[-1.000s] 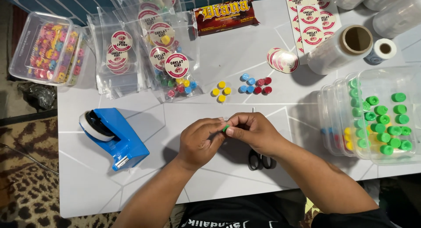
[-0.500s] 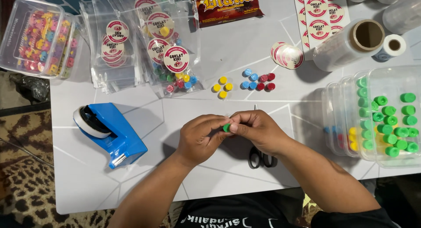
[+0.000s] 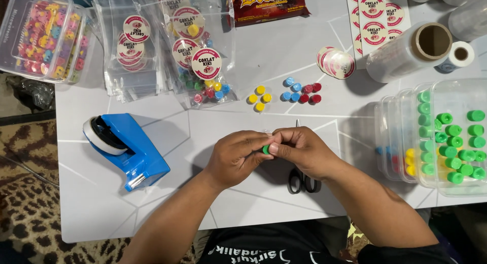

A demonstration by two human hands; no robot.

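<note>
My left hand [image 3: 237, 156] and my right hand [image 3: 299, 151] meet over the middle of the white table [image 3: 152, 203]. Between their fingertips they pinch one small green cap-shaped piece [image 3: 265, 149]. Beyond the hands lie three yellow pieces [image 3: 259, 98], several blue pieces [image 3: 291, 89] and several red pieces [image 3: 310, 93] in small groups. Black-handled scissors [image 3: 303, 182] lie under my right wrist, mostly hidden.
A blue tape dispenser [image 3: 124, 148] stands at the left. Clear boxes of green pieces [image 3: 453, 137] sit at the right. Clear bags with round labels [image 3: 200, 66], a box of colourful pieces [image 3: 45, 35], sticker sheets [image 3: 378, 15], a clear film roll [image 3: 408, 51] and a dark packet [image 3: 266, 4] line the back.
Both hands have stayed together on the green piece, with the fingers shifting slightly around it. The view has moved a little.
</note>
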